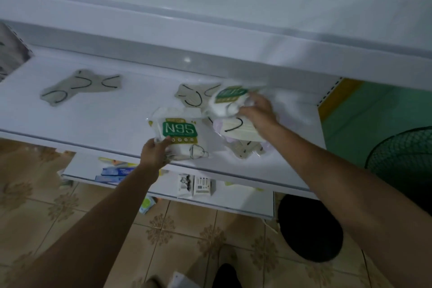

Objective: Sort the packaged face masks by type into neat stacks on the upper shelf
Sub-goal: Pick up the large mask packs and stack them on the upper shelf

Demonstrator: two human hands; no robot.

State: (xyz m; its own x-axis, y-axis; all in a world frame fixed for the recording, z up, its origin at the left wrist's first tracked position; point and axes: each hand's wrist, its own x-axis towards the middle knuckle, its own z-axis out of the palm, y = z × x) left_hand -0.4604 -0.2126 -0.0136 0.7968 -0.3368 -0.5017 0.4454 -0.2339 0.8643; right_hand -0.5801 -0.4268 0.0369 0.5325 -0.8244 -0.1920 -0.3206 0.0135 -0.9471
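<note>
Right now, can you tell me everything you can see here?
front N95 pack: one, white with green label, shelf's front edge.
blurred N95 pack: one, white and green, right of middle.
grey masks: two clusters, black loops, far left and middle.
cream mask pack: one, black loop, beneath right wrist.
upper shelf: one, white, centre.
boxes: several, blue and white, lower shelf.
fan: one, dark, right edge.
left hand: one, holds front N95 pack.
right hand: one, grips blurred N95 pack.

Dim light; beige patterned floor tiles (70, 217), a green wall (374, 110), a black fan (402, 161) at right.
</note>
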